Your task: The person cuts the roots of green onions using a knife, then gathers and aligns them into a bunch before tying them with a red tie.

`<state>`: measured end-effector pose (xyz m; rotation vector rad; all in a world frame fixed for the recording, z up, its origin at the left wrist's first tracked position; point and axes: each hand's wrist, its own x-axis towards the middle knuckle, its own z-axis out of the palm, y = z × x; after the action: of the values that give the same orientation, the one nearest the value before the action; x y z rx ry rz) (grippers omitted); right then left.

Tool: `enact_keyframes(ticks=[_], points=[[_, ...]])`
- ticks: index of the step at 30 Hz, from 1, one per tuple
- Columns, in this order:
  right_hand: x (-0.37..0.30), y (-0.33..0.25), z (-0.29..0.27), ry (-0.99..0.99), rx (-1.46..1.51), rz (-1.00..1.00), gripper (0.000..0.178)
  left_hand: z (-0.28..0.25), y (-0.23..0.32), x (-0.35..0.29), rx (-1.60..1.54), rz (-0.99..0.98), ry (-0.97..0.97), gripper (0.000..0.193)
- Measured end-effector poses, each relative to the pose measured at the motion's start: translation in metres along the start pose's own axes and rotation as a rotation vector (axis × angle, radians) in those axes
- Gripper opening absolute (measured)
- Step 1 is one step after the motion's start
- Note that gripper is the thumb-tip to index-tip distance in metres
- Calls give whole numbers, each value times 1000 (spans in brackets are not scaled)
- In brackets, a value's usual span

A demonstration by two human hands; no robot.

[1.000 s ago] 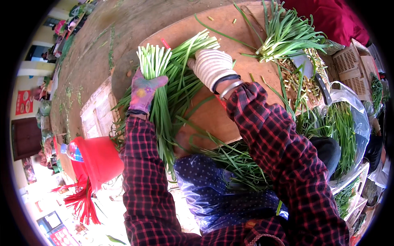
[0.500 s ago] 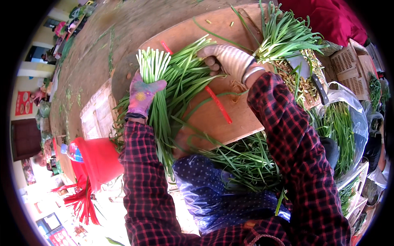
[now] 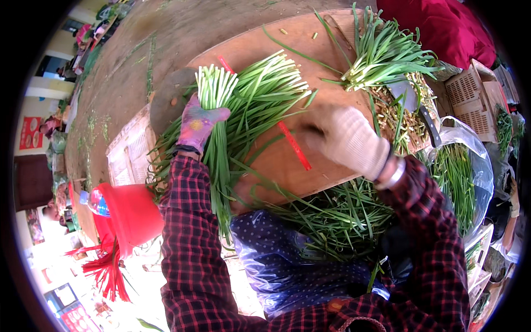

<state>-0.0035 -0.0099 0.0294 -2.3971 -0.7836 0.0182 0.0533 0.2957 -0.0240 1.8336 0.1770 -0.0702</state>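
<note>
My left hand [image 3: 200,126], in a pink-purple glove, is closed round an upright bunch of garlic chives [image 3: 217,88] with its pale cut ends on top. Behind that bunch, a larger heap of garlic chives [image 3: 271,83] lies on the wooden board [image 3: 326,176], with a red tie strip [image 3: 294,145] running under it. My right hand [image 3: 354,141], in a whitish knit glove, hovers over the board to the right of the heap. Motion smears its fingers, so their hold cannot be made out.
More garlic chives [image 3: 381,58] lie at the far right beside a knife [image 3: 427,119] and chopped stem ends [image 3: 394,119]. Loose leaves [image 3: 337,224] cover my lap. A plastic bag of greens [image 3: 454,177] stands right; a red bucket [image 3: 135,217] and red strips [image 3: 108,272] are left.
My right hand has drawn back from the heap of garlic chives, toward me and to the right. The left hand keeps its bunch, shifted slightly right.
</note>
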Motion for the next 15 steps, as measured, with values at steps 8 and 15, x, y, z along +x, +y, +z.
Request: enact_keyframes(ticks=[8, 15], points=[[89, 16, 68, 157, -105, 58, 24, 4, -9, 1, 212, 66, 124, 52], [97, 43, 64, 317, 514, 326, 26, 4, -10, -1, 301, 86, 151, 49]])
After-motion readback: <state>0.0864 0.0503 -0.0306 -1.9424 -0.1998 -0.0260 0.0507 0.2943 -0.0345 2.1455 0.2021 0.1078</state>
